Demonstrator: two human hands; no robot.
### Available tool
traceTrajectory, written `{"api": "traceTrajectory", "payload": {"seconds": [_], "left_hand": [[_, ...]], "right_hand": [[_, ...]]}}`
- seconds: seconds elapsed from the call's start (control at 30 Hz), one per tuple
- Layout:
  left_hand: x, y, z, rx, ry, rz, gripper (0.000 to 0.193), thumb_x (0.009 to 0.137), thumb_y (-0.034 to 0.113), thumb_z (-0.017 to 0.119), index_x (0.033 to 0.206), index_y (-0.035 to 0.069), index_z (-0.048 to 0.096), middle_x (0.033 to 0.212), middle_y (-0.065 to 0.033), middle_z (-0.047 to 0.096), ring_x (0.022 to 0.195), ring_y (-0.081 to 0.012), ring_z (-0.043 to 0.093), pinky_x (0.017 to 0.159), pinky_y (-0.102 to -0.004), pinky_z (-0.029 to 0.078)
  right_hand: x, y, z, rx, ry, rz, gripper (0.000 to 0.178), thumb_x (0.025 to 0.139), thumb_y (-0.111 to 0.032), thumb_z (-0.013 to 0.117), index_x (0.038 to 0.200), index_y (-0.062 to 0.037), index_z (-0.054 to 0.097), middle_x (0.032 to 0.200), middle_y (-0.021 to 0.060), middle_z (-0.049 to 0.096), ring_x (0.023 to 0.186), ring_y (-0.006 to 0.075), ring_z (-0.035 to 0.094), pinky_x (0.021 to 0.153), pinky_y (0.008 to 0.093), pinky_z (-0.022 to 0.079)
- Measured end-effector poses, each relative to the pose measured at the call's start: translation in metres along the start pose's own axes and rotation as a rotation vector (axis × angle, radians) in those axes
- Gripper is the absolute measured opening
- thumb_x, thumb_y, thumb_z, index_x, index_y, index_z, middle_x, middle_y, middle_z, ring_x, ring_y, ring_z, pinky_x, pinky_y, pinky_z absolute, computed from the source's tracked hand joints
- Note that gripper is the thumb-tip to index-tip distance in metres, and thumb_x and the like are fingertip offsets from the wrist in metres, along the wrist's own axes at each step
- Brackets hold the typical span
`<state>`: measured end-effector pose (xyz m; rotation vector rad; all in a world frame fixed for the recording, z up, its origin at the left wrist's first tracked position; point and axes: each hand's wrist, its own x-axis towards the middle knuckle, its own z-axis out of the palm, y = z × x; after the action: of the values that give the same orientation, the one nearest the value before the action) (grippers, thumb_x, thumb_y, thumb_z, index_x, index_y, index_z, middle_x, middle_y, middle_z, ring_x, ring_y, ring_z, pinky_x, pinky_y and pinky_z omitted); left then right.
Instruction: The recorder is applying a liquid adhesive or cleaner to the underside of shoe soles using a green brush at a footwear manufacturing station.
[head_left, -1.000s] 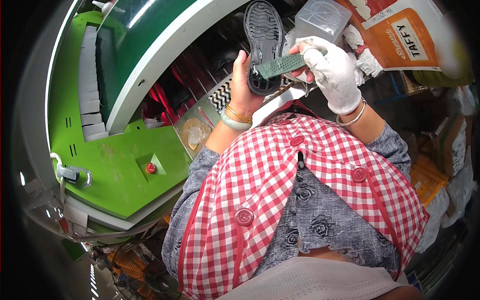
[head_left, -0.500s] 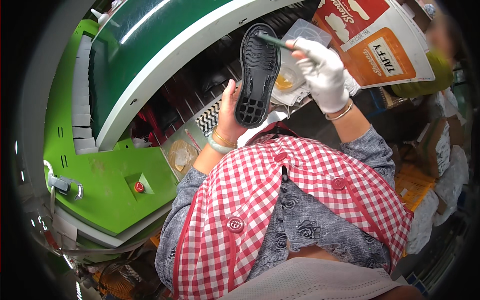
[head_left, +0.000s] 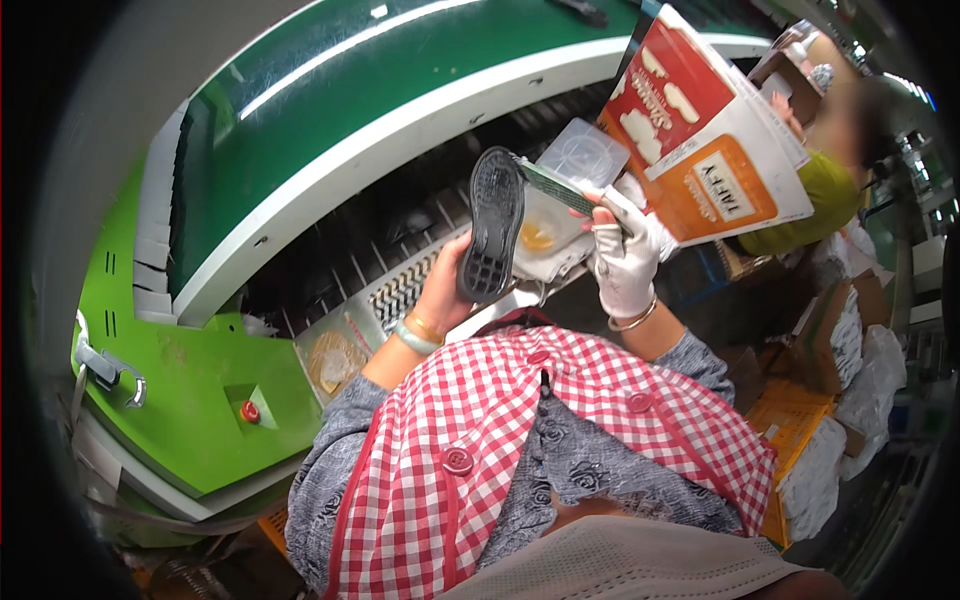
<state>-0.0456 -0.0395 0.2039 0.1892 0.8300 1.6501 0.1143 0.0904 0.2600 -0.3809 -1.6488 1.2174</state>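
Observation:
A black shoe sole (head_left: 494, 225) stands almost upright in front of me, its hollow side with a grid at the heel facing me. My bare left hand (head_left: 445, 288), with bangles at the wrist, grips it by the lower left edge. My right hand (head_left: 627, 262) wears a white glove that leaves some fingertips bare. It is closed on the handle of a slim green brush (head_left: 560, 187), whose tip meets the sole's upper right edge. The bristles are too small to make out. Behind the brush sits a clear bowl with yellowish contents (head_left: 537, 236).
A green conveyor belt (head_left: 330, 110) with a white side rail (head_left: 330, 190) curves beyond the sole. A green machine panel with a red button (head_left: 250, 411) is at left. Printed cartons (head_left: 715, 185), another person's green sleeve (head_left: 805, 205) and a yellow crate (head_left: 790, 420) are at right.
The view has shifted, so the sole appears lower. It has turned slightly, and the brush tip has moved from inside the toe area to the upper right edge.

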Motion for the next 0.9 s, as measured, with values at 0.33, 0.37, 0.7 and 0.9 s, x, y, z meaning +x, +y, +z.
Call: {"api": "traceTrajectory", "payload": {"seconds": [0.33,0.37,0.7,0.9], "left_hand": [[0.177,0.156,0.094,-0.230,0.046,0.377,0.054,0.088,0.034,0.045,0.123,-0.004,0.029,0.123,-0.0251,0.042,0.102,-0.0453,0.051,0.082,-0.0512,0.047],[0.188,0.155,0.090,-0.208,0.042,0.386,0.057,0.088,0.031,0.045,0.126,-0.004,0.022,0.127,-0.0264,0.035,0.105,-0.0484,0.047,0.086,-0.0529,0.045],[0.084,0.270,-0.029,0.870,0.406,0.739,0.037,0.082,0.026,0.055,0.112,0.005,0.056,0.107,-0.0073,0.061,0.103,-0.0180,0.054,0.096,-0.0344,0.032],[-0.113,0.466,-0.268,1.320,1.318,0.598,0.049,0.082,0.038,0.045,0.102,-0.004,0.060,0.098,-0.0202,0.062,0.085,-0.0301,0.060,0.077,-0.0378,0.044]], "right_hand": [[0.000,-0.022,0.006,-0.087,0.175,-0.208,0.023,0.092,-0.013,0.047,0.108,0.0020,0.054,0.102,0.0131,0.060,0.084,0.0205,0.064,0.066,0.0255,0.052],[0.005,-0.025,0.009,-0.132,0.161,-0.278,0.023,0.092,-0.012,0.047,0.108,0.0021,0.054,0.103,0.0131,0.060,0.085,0.0206,0.063,0.067,0.0256,0.052],[0.014,-0.012,-0.005,-0.644,0.052,-0.559,0.023,0.080,-0.008,0.063,0.102,-0.0051,0.058,0.105,0.0134,0.059,0.092,0.0269,0.060,0.074,0.0333,0.051],[0.007,-0.011,0.008,-0.477,-0.036,-0.477,0.025,0.074,-0.006,0.067,0.099,-0.0042,0.060,0.102,0.0124,0.059,0.088,0.0285,0.060,0.074,0.0335,0.050]]}}
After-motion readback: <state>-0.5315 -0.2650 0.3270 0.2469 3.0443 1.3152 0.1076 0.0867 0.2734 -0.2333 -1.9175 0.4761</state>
